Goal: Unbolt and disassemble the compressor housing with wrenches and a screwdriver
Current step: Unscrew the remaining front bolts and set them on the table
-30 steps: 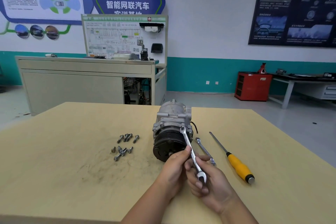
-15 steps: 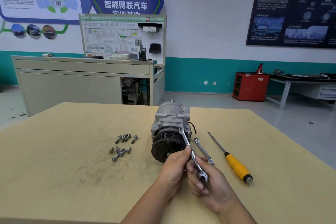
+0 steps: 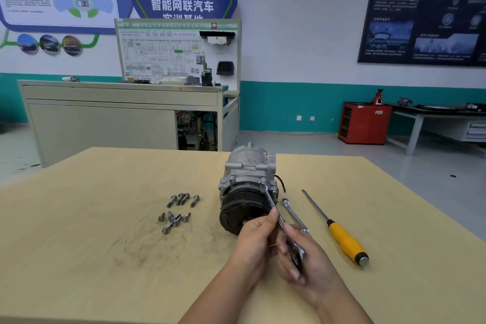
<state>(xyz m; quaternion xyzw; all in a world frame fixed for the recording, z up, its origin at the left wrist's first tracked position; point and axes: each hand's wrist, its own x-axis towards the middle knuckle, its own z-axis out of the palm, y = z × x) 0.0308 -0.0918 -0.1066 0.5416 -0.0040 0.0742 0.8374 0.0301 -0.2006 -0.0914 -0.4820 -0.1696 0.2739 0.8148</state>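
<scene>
Workshop table [image 3: 79, 258], tan. Both hands, left hand [image 3: 256, 241] and right hand [image 3: 306, 264], closed around one wrench [image 3: 280, 219]; its far end sits on the compressor [image 3: 248, 187] just beyond. Left of grip: loose bolts [image 3: 177, 209]. Right: second wrench [image 3: 294, 216], screwdriver [image 3: 338, 231].

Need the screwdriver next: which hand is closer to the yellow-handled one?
Right. The right hand sits just left of the yellow-handled screwdriver, holding the wrench by its near end. The left hand lies farther left, in front of the compressor.
</scene>
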